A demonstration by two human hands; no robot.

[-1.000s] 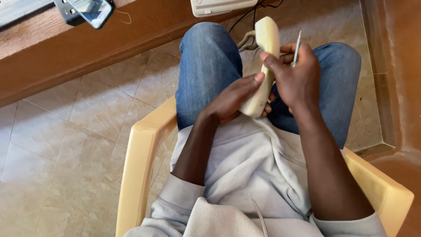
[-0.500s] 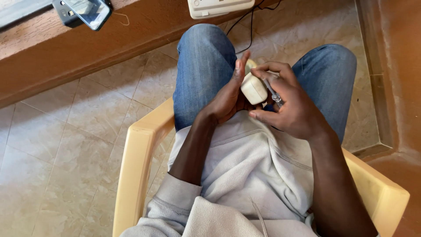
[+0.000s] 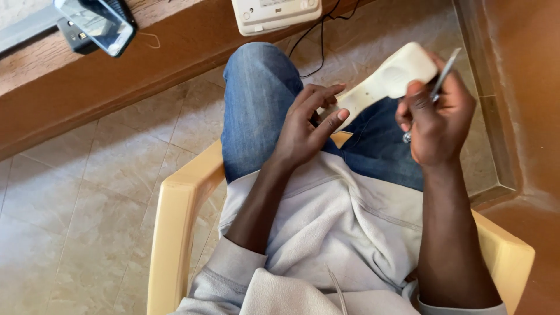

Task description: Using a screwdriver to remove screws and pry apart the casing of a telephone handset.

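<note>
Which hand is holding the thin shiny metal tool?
The right hand. It grips the thin silver metal tool together with one end of the cream plastic telephone handset. The left hand touches only the handset's other end.

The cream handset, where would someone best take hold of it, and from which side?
Probably the slim middle of the handset, coming from its long side, as it is narrowest there and the bulged ends would stop a slip. It lies slanted above the lap, upper end in the right hand, which also holds a thin metal tool; the left hand touches the lower end.
</note>
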